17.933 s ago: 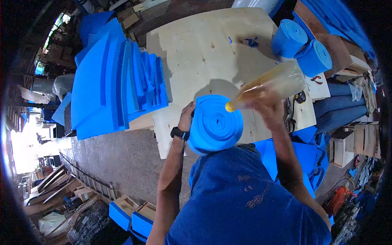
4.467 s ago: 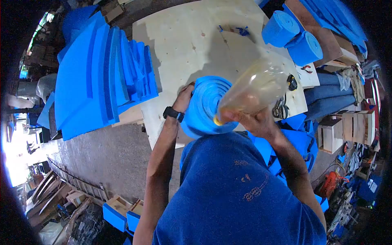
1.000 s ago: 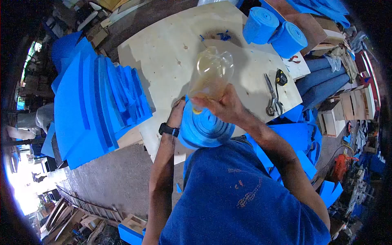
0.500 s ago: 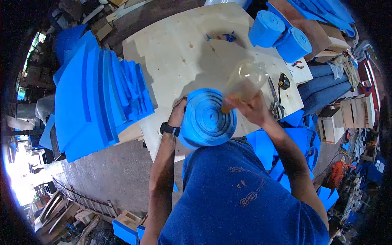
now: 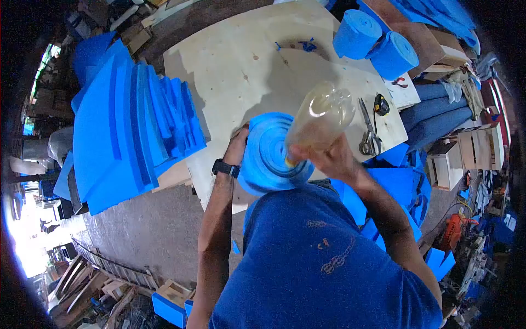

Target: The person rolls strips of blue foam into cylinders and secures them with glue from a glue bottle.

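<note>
A roll of blue foam [image 5: 268,156] stands on end at the near edge of the plywood table, its spiral end facing up. My left hand [image 5: 238,147], with a black watch on the wrist, is wrapped round the roll's left side. In my right hand [image 5: 331,159] is a clear plastic bottle [image 5: 320,115] with pale yellowish contents, held tilted by its neck. The bottle's mouth points down at the middle of the spiral; whether it touches the foam I cannot tell.
Stacked blue foam sheets [image 5: 126,131] lie left on the plywood table [image 5: 224,60]. Two more blue rolls [image 5: 357,35] stand at the back right. Scissors [image 5: 369,131], a tape measure [image 5: 381,104] and red-handled pliers [image 5: 399,82] lie at the right. A ladder [image 5: 112,267] is lower left.
My right hand has moved the bottle left and down, so its mouth has gone from the spiral's right side to its centre. The foam roll has tilted slightly.
</note>
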Demonstrator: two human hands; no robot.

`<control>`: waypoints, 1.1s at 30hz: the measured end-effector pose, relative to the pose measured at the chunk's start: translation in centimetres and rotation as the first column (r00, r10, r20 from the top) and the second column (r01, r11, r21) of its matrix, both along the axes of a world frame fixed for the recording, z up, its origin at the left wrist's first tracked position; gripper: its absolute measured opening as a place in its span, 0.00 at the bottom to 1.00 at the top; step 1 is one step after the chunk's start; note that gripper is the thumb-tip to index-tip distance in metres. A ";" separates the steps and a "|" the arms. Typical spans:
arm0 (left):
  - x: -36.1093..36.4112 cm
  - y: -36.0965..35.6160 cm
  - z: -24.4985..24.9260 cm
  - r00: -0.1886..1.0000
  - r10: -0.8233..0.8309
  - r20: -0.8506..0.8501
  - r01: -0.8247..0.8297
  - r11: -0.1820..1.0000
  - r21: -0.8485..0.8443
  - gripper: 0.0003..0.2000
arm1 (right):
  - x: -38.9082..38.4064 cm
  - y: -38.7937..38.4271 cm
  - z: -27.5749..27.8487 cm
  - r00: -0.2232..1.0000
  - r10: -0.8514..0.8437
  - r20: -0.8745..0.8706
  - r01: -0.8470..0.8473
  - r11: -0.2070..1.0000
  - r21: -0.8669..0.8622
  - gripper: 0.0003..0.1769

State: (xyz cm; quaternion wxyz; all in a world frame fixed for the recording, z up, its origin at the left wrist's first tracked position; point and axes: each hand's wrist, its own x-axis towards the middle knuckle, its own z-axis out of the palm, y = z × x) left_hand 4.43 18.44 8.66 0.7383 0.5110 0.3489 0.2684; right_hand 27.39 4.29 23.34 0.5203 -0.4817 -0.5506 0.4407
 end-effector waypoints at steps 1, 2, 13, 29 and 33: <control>0.0 0.1 -0.2 1.000 -0.012 0.015 0.012 1.000 0.004 0.20 | 0.3 0.6 -0.2 0.999 -0.027 0.017 0.027 1.000 -0.008 0.12; 0.0 0.1 -0.4 1.000 -0.012 -0.021 0.013 0.998 0.063 0.20 | 0.5 1.1 -0.4 0.998 -0.057 0.037 0.057 0.998 -0.014 0.12; 0.3 -0.3 0.4 0.998 0.067 0.019 -0.067 0.998 -0.022 0.19 | 0.0 -1.9 1.3 0.999 0.039 0.036 -0.037 0.998 -0.052 0.12; 0.2 -0.8 1.1 0.999 0.030 0.024 -0.030 0.999 -0.024 0.19 | 0.6 -3.8 0.5 0.976 -0.038 0.216 0.043 0.999 -0.020 0.16; 0.3 -0.3 1.4 0.994 -0.033 -0.100 0.053 0.976 0.210 0.19 | -0.1 -3.9 0.1 1.000 -0.016 0.009 0.017 0.997 -0.071 0.17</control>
